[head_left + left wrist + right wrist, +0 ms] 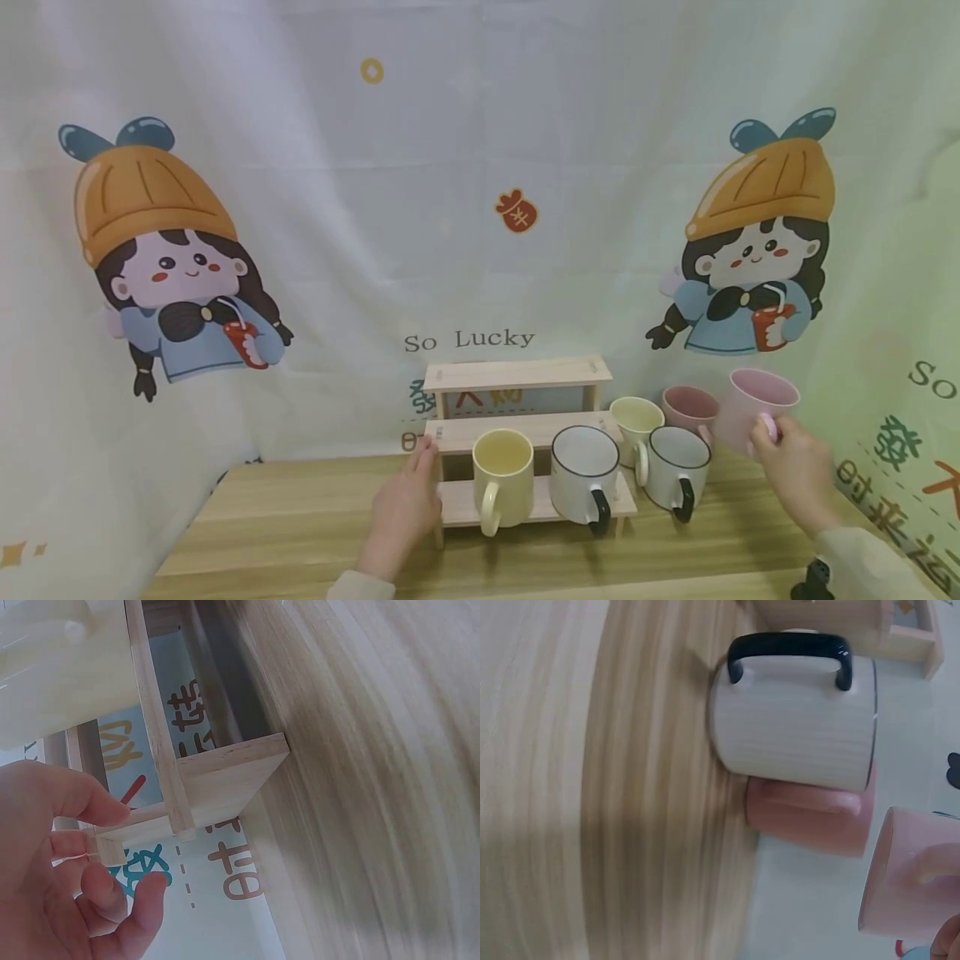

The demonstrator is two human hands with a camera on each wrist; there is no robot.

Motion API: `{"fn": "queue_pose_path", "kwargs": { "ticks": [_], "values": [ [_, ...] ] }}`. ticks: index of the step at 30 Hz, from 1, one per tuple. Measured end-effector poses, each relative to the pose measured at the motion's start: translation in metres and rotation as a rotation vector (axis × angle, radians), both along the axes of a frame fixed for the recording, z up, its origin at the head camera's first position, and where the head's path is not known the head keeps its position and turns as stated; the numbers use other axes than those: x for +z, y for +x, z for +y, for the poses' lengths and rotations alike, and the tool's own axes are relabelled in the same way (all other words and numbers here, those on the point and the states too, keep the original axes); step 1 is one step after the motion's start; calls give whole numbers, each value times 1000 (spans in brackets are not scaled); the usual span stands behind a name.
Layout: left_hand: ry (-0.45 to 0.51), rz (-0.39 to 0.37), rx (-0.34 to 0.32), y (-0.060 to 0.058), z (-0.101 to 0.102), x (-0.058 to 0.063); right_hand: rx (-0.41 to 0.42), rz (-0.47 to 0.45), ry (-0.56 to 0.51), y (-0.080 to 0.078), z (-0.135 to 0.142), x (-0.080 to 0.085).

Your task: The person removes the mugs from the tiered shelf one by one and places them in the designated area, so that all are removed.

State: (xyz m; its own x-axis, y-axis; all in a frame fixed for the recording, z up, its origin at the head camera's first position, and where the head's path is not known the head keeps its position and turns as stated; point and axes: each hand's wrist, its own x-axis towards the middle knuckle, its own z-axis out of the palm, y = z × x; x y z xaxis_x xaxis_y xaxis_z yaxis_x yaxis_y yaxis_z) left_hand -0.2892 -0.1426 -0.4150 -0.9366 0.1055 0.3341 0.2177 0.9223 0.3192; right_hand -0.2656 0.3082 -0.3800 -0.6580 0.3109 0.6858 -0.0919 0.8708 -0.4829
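Observation:
My right hand (pixel 798 471) holds a light pink mug (pixel 738 417) by its handle, raised above the table at the right. In the right wrist view this mug (pixel 900 900) is at the lower right, with only fingertips of the hand showing. My left hand (pixel 405 508) grips the left end of a three-tier wooden rack (pixel 517 375); the left wrist view has thumb and fingers around a shelf end (pixel 142 819). On the lowest tier stand a yellow mug (pixel 517 492) and a white mug (pixel 573 492) with black rim and handle.
Right of the rack, a pale yellow mug (pixel 628 429), a darker pink mug (pixel 686 408) and another white, black-handled mug (pixel 663 483) cluster on the wooden table (pixel 262 517). A printed cloth (pixel 480 100) hangs behind and along the sides.

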Motion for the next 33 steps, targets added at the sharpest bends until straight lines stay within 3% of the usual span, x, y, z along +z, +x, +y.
{"fn": "queue_pose_path", "kwargs": {
  "ticks": [7, 14, 20, 33],
  "values": [
    [6, 0, 5, 0, 0, -1, 6, -17, 57, -3, 11, -12],
    [17, -25, 10, 0, 1, 1, 23, -132, 121, -3, 19, -20],
    [-8, -2, 21, 1, 1, 1, 63, -235, 120, -4, 22, -30],
    [6, -16, 15, -2, 4, -2, 73, -296, 113, -6, 25, -45]
  ]
}}
